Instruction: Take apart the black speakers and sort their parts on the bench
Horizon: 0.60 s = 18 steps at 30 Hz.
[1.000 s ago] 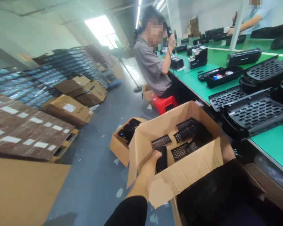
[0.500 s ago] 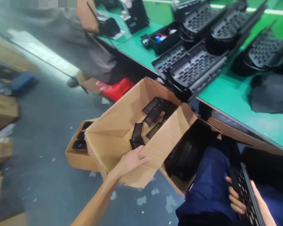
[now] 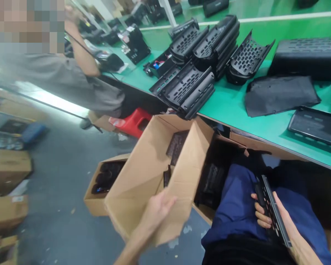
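Observation:
My left hand [image 3: 160,207] grips the near wall of a large open cardboard box [image 3: 135,187], which sits tilted beside my legs. Black perforated pieces [image 3: 178,145] lie inside it, partly hidden by the wall. Above my lap, my right hand [image 3: 285,217] is closed around a black perforated panel [image 3: 271,208], held edge-up with its slots showing. Between the box and my blue-trousered leg [image 3: 233,206], another carton holds dark parts [image 3: 213,180].
Several black perforated housings [image 3: 187,84] stand on the green bench [image 3: 228,114], with a black sheet [image 3: 281,94] and a shallow black tray [image 3: 317,127]. A small carton [image 3: 95,204] and a red container [image 3: 134,121] are on the floor. A person in grey [image 3: 71,81] is at the left.
My left hand has tipped the large box further, and its near wall now hides more of the pieces inside. The camera view has shifted, showing more of the bench. My right hand still holds the panel.

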{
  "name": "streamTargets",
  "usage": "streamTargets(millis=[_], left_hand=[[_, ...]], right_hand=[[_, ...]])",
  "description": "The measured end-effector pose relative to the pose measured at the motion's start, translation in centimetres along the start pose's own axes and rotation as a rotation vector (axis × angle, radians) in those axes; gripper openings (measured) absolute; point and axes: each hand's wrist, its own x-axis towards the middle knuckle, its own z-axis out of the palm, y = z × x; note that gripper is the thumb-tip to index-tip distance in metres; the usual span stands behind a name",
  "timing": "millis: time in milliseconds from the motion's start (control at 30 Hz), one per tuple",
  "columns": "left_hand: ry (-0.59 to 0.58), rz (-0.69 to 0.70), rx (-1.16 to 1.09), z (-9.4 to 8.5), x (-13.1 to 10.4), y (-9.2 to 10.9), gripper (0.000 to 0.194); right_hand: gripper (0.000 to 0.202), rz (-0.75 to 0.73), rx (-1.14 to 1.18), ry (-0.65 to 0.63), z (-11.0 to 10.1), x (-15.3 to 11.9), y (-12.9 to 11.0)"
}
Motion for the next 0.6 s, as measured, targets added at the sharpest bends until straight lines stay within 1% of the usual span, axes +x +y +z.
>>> streamTargets(millis=[67, 133, 167, 200, 233, 267, 300, 333, 367, 400, 433, 467, 500, 533, 600], left_hand=[[-0.052, 0.004, 0.041, 4.8, -2.5, 0.2, 0.046], [-0.154, -0.013, 0.169, 9.2, -4.4, 0.4, 0.036], [-0.234, -0.002, 0.221, 10.9, -5.1, 0.5, 0.033], [-0.274, 0.015, 0.231, 12.2, -5.7, 0.6, 0.033], [-0.291, 0.036, 0.226, 13.1, -6.0, 0.7, 0.034], [-0.301, 0.058, 0.203, 13.4, -6.2, 0.7, 0.036], [-0.306, 0.079, 0.161, 13.4, -6.3, 0.6, 0.038], [-0.314, 0.092, 0.106, 12.9, -6.1, 0.4, 0.037], [-0.308, 0.075, 0.051, 12.2, -5.6, 0.0, 0.035], [-0.283, 0.028, 0.008, 11.3, -4.8, -0.5, 0.032], [-0.238, -0.041, -0.022, 10.4, -3.7, -1.1, 0.03], [-0.148, -0.151, -0.023, 9.4, -2.2, -1.9, 0.03], [-0.048, -0.254, 0.001, 8.5, -0.4, -2.8, 0.028], [0.028, -0.32, 0.021, 7.8, 1.5, -3.8, 0.023], [0.164, -0.48, 0.057, 6.8, 5.6, -6.1, 0.025]], right_hand=[[0.061, 0.016, -0.008, 0.008, -0.5, 0.1, -0.2], [0.061, 0.045, -0.021, 0.032, -1.3, 0.0, -0.4], [0.061, 0.06, -0.029, 0.048, -1.7, -0.1, -0.6], [0.062, 0.07, -0.038, 0.065, -2.2, 0.0, -0.8], [0.063, 0.078, -0.046, 0.081, -2.6, 0.0, -1.0], [0.064, 0.087, -0.054, 0.095, -3.0, 0.2, -1.2], [0.064, 0.092, -0.062, 0.109, -3.3, 0.3, -1.4], [0.064, 0.097, -0.07, 0.121, -3.5, 0.5, -1.5], [0.063, 0.102, -0.078, 0.128, -3.5, 0.6, -1.5], [0.061, 0.108, -0.089, 0.129, -3.5, 0.7, -1.5], [0.06, 0.11, -0.102, 0.126, -3.4, 0.8, -1.4], [0.058, 0.106, -0.115, 0.122, -3.2, 0.9, -1.3], [0.057, 0.099, -0.129, 0.118, -2.9, 1.0, -1.1], [0.055, 0.091, -0.144, 0.115, -2.6, 1.1, -1.1], [0.053, 0.079, -0.173, 0.115, -2.1, 1.2, -1.1]])
